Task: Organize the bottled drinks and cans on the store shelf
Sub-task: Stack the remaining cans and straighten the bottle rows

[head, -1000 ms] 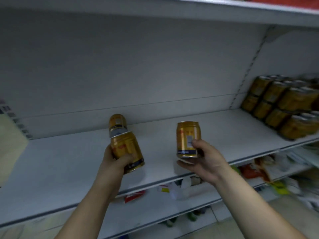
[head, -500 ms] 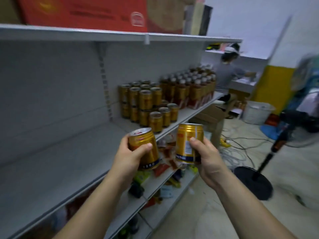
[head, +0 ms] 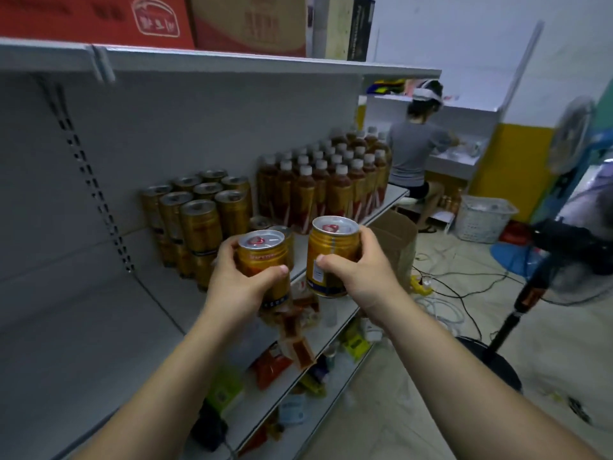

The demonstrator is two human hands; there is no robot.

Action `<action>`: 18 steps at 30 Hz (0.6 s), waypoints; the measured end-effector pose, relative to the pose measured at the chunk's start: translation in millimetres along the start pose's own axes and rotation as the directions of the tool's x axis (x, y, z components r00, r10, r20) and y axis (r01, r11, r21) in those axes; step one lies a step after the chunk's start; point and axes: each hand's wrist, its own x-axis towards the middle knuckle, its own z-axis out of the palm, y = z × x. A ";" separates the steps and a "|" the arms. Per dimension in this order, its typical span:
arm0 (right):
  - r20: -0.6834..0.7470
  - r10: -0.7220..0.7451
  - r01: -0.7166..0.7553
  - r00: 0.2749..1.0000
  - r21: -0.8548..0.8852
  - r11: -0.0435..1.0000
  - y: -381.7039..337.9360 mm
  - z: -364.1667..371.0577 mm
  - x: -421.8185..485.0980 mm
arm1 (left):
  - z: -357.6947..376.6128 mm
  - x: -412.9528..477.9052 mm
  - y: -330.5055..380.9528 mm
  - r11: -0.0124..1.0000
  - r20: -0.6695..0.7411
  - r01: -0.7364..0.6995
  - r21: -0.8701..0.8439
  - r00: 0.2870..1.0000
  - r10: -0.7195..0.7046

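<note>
The left hand [head: 238,288] grips a gold can [head: 263,260], fingers curled round its far side and the thumb laid across its near face. The right hand [head: 360,272] grips a second gold can [head: 330,257] the same way, with the thumb on the label side and the fingers wrapped round the right. Both cans are held in the air, tops up and tilted a little toward the camera. They sit side by side with a narrow gap between them, over the front edge of the middle shelf [head: 83,327].

Just beyond the hands, more gold cans stand on that shelf in a block of stacked cans [head: 199,220] two layers high, with a couple of single cans partly hidden behind the held ones. Next to the block, further along the shelf, stand rows of bottles [head: 331,184] with white caps and brown drink, packed close together up to the shelf's end.

Above, the top shelf [head: 232,63] carries red cartons [head: 99,18]. Below the hands, a lower shelf [head: 335,330] holds loose coloured packets, too blurred to identify.

Past the shelf's end stands an open cardboard box [head: 394,230]. Cables [head: 447,288] lie across the floor. Another person [head: 414,151] in a grey top faces away at a white unit, near a white basket [head: 484,217]. A standing fan [head: 570,144] is at the right.
</note>
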 end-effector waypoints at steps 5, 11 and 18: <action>0.082 -0.006 0.015 0.997 -0.105 0.994 20.0 -0.8 86.7 | 16.9 59.0 -9.5 0.995 -0.148 0.011 0.104 0.989 0.005; 0.198 -0.006 0.033 0.980 -0.133 0.991 28.4 11.7 168.0 | 26.4 94.9 -11.4 0.985 -0.230 0.042 0.170 0.973 -0.002; 0.477 -0.030 0.083 0.878 -0.092 0.992 41.2 49.9 234.0 | 35.4 102.0 -17.5 0.986 -0.435 0.070 0.152 0.901 0.003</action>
